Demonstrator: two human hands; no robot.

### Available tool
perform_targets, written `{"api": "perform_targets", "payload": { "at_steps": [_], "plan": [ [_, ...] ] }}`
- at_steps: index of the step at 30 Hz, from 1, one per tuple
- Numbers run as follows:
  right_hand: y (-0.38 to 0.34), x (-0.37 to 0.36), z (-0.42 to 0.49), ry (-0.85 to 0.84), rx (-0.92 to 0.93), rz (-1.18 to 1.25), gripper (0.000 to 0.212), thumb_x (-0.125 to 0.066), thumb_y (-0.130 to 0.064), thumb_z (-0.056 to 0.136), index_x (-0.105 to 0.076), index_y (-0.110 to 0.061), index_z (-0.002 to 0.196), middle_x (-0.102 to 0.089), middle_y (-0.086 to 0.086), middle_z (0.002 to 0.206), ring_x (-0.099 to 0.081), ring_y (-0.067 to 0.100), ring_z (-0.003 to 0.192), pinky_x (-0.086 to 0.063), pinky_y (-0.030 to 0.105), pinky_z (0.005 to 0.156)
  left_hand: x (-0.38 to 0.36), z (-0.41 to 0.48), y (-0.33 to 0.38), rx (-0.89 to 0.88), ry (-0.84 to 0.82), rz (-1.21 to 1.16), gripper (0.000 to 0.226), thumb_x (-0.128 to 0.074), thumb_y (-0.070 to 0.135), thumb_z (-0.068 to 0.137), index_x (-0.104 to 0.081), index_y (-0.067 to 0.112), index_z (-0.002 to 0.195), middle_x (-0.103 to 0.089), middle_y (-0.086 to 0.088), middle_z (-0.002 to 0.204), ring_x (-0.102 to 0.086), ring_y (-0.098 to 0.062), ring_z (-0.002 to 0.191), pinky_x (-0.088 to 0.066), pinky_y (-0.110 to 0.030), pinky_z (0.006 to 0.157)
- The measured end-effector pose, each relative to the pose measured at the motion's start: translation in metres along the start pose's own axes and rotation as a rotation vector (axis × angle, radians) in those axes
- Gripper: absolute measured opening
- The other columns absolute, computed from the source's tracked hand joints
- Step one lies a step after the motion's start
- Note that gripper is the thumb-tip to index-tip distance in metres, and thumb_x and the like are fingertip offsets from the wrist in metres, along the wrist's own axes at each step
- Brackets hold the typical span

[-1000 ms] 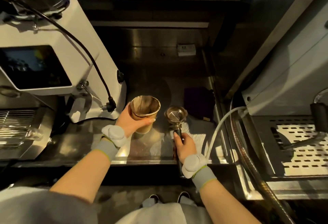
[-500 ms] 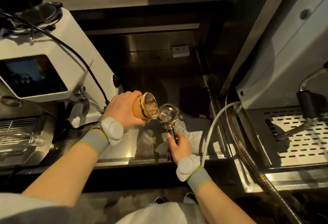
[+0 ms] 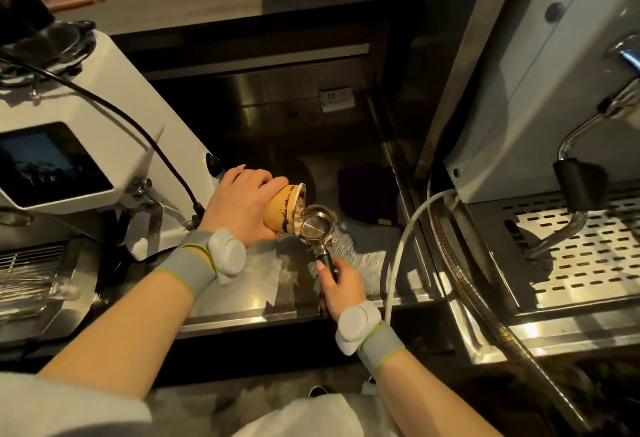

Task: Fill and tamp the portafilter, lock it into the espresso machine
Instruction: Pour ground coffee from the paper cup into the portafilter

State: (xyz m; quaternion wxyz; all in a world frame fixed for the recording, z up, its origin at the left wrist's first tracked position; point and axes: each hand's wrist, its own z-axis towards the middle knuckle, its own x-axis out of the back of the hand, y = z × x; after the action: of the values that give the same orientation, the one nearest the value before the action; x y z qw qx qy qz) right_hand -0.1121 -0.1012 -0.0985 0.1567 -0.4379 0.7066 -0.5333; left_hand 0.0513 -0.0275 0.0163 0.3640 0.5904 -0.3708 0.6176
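My left hand (image 3: 239, 201) grips a tan paper cup (image 3: 284, 208), tipped on its side with its mouth against the left rim of the portafilter (image 3: 317, 226). The cup's inside is stained with coffee grounds. My right hand (image 3: 341, 286) holds the portafilter's black handle, keeping the shiny metal basket level above the steel counter (image 3: 263, 294). The basket bottom shows bare metal with some grounds at the edge. The espresso machine (image 3: 540, 97) stands at the right, its steam wand (image 3: 575, 187) over the perforated drip tray (image 3: 571, 246).
A white grinder (image 3: 104, 118) with a dark screen and a black cable stands at the left. A dark purple cloth (image 3: 367, 194) lies behind the portafilter. A white hose (image 3: 405, 239) and a braided metal hose (image 3: 485, 315) run between counter and machine.
My left hand has lifted the cup from upright and tipped it sideways onto the portafilter's rim. My right hand has kept the handle, with the view shifting slightly.
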Motion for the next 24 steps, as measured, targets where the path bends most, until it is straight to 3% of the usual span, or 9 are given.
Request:
{"api": "perform_targets", "payload": {
  "at_steps": [6, 12, 17, 24],
  "plan": [
    [0.001, -0.001, 0.001, 0.000, -0.012, -0.014, 0.024, -0.050, -0.032, 0.095, -0.058, -0.009, 0.097, -0.056, 0.008, 0.076, -0.054, 0.022, 0.072, -0.044, 0.034, 0.067, -0.002, 0.003, 0.005, -0.070, 0.053, 0.090, 0.068, -0.078, 0.040, 0.056, -0.054, 0.024, 0.118, -0.059, -0.004, 0.107, -0.056, -0.026, 0.108, -0.023, -0.043, 0.113],
    [0.001, 0.000, 0.002, 0.006, -0.043, 0.006, 0.029, -0.050, -0.033, 0.095, -0.058, -0.006, 0.099, -0.052, 0.003, 0.067, -0.051, 0.019, 0.058, -0.044, 0.030, 0.059, -0.007, 0.007, 0.009, -0.150, 0.131, 0.168, 0.073, -0.083, 0.037, 0.048, -0.056, 0.023, 0.114, -0.063, -0.006, 0.102, -0.061, -0.029, 0.101, -0.031, -0.043, 0.106],
    [0.003, 0.000, 0.003, 0.000, -0.043, 0.026, 0.022, -0.051, -0.034, 0.094, -0.054, -0.012, 0.090, -0.050, -0.001, 0.063, -0.051, 0.021, 0.057, -0.051, 0.039, 0.066, -0.006, 0.010, 0.011, -0.191, 0.178, 0.221, 0.075, -0.084, 0.038, 0.045, -0.055, 0.023, 0.113, -0.064, -0.006, 0.101, -0.063, -0.029, 0.099, -0.019, -0.038, 0.104],
    [0.005, -0.001, 0.005, 0.001, -0.047, 0.017, 0.021, -0.051, -0.035, 0.093, -0.053, -0.014, 0.090, -0.050, -0.001, 0.062, -0.050, 0.017, 0.052, -0.052, 0.041, 0.066, -0.005, 0.009, 0.014, -0.221, 0.175, 0.271, 0.078, -0.085, 0.037, 0.042, -0.057, 0.022, 0.113, -0.065, -0.006, 0.101, -0.064, -0.030, 0.098, -0.019, -0.038, 0.103]
  ]
}}
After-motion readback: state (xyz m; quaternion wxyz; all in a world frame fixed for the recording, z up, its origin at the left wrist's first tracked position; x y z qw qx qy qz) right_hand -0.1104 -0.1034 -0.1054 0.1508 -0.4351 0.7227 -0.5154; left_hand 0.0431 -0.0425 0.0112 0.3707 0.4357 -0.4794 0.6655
